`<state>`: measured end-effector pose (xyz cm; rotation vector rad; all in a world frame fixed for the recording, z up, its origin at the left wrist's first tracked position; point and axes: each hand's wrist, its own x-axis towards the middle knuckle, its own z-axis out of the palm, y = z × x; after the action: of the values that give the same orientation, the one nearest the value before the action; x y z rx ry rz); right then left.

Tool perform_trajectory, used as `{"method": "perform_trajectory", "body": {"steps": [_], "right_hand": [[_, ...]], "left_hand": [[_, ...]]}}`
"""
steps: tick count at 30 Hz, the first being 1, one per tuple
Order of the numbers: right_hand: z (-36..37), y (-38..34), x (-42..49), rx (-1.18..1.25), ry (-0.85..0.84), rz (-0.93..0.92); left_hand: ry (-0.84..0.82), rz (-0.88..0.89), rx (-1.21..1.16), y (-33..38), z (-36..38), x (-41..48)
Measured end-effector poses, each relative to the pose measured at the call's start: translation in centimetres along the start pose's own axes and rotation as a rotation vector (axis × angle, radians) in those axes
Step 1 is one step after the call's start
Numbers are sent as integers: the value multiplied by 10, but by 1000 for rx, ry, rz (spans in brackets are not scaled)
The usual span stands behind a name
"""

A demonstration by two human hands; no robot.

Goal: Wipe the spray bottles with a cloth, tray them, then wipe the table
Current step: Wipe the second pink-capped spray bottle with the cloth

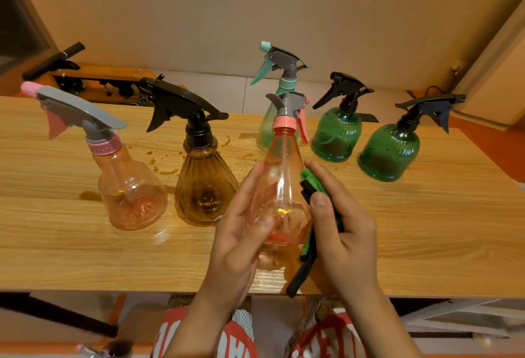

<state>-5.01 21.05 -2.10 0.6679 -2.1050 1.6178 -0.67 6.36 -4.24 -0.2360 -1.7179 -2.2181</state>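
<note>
Upright above the near edge of the wooden table, an orange spray bottle sits in the left hand, fingers curled around its left side. Just right, the right hand grips a green cloth, pressing it against the bottle's right wall.

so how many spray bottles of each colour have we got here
pink or orange-pink: 2, one on the table at far left, one held up in the left hand
amber brown: 1
pale teal: 1
dark green: 2
total: 6
</note>
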Motion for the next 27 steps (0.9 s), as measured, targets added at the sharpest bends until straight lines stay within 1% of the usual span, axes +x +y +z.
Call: {"method": "perform_trajectory", "body": {"steps": [3, 5, 8, 11, 12, 16, 17, 20, 21, 25, 27], "right_hand": [[-7, 4, 10, -29, 9, 49], [-9, 4, 13, -95, 18, 28], [-1, -3, 2, -225, -21, -138], [2, -8, -6, -260, -41, -269], [0, -6, -2, -269, -27, -272], [-3, -4, 13, -270, 53, -170], [2, -7, 11, -270, 41, -186], [10, -15, -4, -291, -38, -326], [8, -13, -2, -286, -39, -332], [-1, -6, 16, -225, 51, -151], [4, -10, 12, -240, 1, -209]], "left_hand": [[-27, 7, 60, -1, 2, -1], [-24, 14, 97, -3, 2, -1], [19, 21, 102, -3, 0, 0], [28, 34, 104, 0, -1, 1], [17, 44, 113, 0, 0, 0], [-7, 65, 129, 2, 3, -1], [1, 65, 108, 3, 3, -1], [28, 67, 85, 5, 0, -1], [22, 64, 82, 5, 0, -2], [4, 67, 119, 2, 3, -2], [18, 73, 115, 2, 2, -2]]}}
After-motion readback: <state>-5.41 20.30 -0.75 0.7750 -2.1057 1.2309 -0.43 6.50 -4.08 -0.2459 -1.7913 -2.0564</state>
